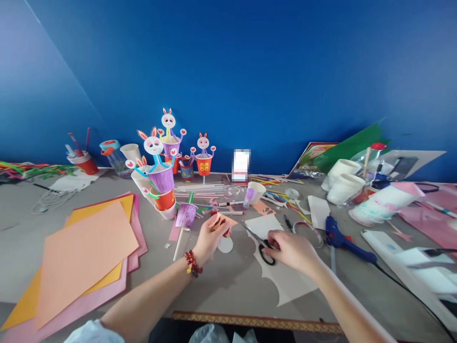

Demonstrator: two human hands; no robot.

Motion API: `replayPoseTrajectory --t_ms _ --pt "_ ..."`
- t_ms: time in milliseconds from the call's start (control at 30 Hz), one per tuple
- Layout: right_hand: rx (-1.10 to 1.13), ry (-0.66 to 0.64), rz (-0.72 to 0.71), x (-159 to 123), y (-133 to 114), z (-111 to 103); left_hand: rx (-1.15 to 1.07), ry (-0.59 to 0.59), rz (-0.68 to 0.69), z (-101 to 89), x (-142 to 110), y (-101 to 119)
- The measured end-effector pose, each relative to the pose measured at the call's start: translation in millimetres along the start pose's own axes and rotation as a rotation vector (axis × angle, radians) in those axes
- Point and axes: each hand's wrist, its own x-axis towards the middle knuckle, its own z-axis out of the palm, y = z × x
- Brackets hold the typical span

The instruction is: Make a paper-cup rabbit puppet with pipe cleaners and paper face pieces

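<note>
Peach paper (232,221), creased, pinched in the closed fingertips of the left hand (207,238). Right hand (291,247): fingers curled at the black handles of the scissors (255,233); cannot tell how firmly they grip. Blades point away, toward the upper left. White disc (225,245) on the table (228,290), just below the left fingers. Cut white sheet (285,281), scalloped edge, partly beneath the right hand. Farther right, blue glue gun (348,242). Left side: purple cup (186,216), stacked coloured sheets (89,252).
</note>
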Motion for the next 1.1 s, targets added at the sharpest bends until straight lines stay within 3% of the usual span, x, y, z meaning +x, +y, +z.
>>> replayPoseTrajectory --t_ms 300,533,700,867,967,1100 --pt "0.118 0.031 0.072 -3 1 1 -0.037 0.046 -0.008 -4.6 2 -7" --pt "0.748 -0.074 0.09 -10 22 22 -0.051 0.038 0.002 -5.2 3 -4" --pt "1.029 -0.05 0.056 -7 29 33 -0.049 0.033 0.034 -4.8 2 0" --pt "1.255 -0.02 -0.054 -8 7 12 -0.058 0.033 0.059 -3.8 1 3" --pt "1.278 -0.091 -0.103 -4 -19 0 -0.071 0.024 0.055 -2.7 1 4" --pt "1.32 -0.119 -0.139 12 -53 1 -0.068 0.024 0.07 -1.9 1 3"
